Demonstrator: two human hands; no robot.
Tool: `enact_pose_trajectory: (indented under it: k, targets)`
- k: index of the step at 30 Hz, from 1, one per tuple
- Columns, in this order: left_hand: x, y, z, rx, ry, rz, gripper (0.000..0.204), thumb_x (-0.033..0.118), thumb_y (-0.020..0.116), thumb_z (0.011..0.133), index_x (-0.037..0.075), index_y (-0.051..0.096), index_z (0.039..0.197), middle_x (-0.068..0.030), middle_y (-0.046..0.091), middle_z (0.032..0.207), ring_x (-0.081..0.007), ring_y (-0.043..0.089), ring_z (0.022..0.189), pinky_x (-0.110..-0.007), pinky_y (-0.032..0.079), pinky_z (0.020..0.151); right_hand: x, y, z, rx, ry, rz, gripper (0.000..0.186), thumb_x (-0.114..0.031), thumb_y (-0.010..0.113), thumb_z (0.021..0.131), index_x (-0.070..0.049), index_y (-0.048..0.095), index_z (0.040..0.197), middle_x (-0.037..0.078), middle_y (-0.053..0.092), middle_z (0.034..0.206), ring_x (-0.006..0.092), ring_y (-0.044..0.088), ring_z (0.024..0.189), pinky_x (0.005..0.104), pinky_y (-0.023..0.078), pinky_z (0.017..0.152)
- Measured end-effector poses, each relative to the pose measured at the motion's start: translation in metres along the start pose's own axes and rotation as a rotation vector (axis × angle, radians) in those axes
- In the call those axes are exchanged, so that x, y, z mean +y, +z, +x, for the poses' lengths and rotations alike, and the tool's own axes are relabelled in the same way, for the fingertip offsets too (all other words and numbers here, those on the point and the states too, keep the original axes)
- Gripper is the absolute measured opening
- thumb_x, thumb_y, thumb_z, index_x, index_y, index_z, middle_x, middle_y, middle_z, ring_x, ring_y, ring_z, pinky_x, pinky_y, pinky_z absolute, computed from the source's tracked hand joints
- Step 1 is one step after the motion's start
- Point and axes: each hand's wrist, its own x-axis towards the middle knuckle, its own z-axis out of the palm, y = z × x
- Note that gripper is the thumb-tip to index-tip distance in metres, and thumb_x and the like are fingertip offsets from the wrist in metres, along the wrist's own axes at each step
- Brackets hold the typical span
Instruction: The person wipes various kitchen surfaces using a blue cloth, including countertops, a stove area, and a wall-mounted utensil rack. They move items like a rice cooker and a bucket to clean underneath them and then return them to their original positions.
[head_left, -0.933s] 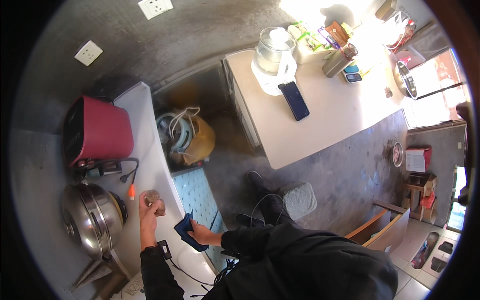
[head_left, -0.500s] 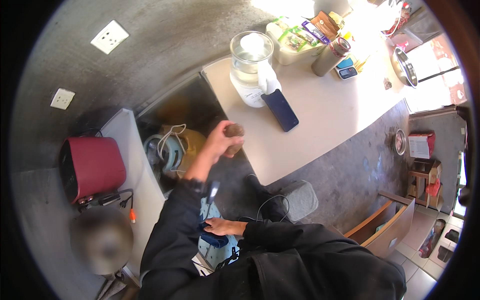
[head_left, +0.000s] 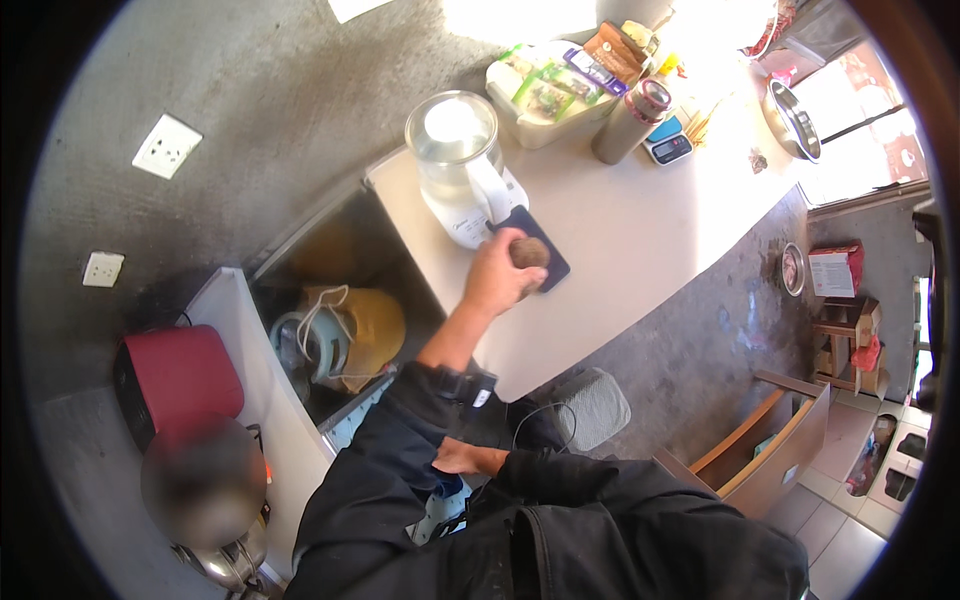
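Note:
My left hand (head_left: pixel 492 275) grips a brown, rounded object (head_left: pixel 528 258) over a dark phone (head_left: pixel 558 270) on the beige table (head_left: pixel 610 270); whether it rests on the phone I cannot tell. Just behind stands a glass kettle (head_left: pixel 450 150) on a white base. Low at the centre, my right hand (head_left: pixel 458 455), partly hidden by my left sleeve, is closed around a dark blue cloth (head_left: pixel 443 486).
A food tub (head_left: pixel 520 115), steel flask (head_left: pixel 622 130), small scale (head_left: pixel 672 148) and steel bowl (head_left: pixel 800 120) share the table. At left are a red appliance (head_left: pixel 180 370) and recessed yellow-and-blue items (head_left: pixel 365 335). An open drawer (head_left: pixel 750 460) is lower right; a grey block (head_left: pixel 595 400) sits on the floor.
My left hand has moved from the left counter up and rightward, carrying the brown object to the phone by the kettle. My right hand stays low, now more covered. The camera view has shifted.

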Motion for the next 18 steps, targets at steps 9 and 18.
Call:
enact_pose_trajectory:
  k: [9,18]
  targets:
    - [0.049,0.094,0.146,0.115,-0.154,0.336,0.07,0.029,0.093,0.082,0.019,0.06,0.143,-0.021,0.061,0.134,-0.0422,0.069,0.118,-0.05,0.058,0.101,0.0,-0.041,-0.056,0.25,-0.215,0.245,0.046,-0.027,0.063,0.108,0.005,0.064,0.141,0.025,0.073,0.131,0.0367,0.068,0.127,0.0447,0.054,0.104]
    - [0.038,0.1,0.184,0.158,-0.204,0.335,0.075,0.02,0.09,0.085,0.01,0.054,0.15,-0.0266,0.048,0.147,-0.0462,0.064,0.126,-0.05,0.056,0.108,0.092,-0.048,-0.039,0.401,-0.053,0.214,0.045,-0.031,0.063,0.108,0.007,0.068,0.131,0.027,0.074,0.127,0.0395,0.071,0.12,0.0466,0.056,0.1]
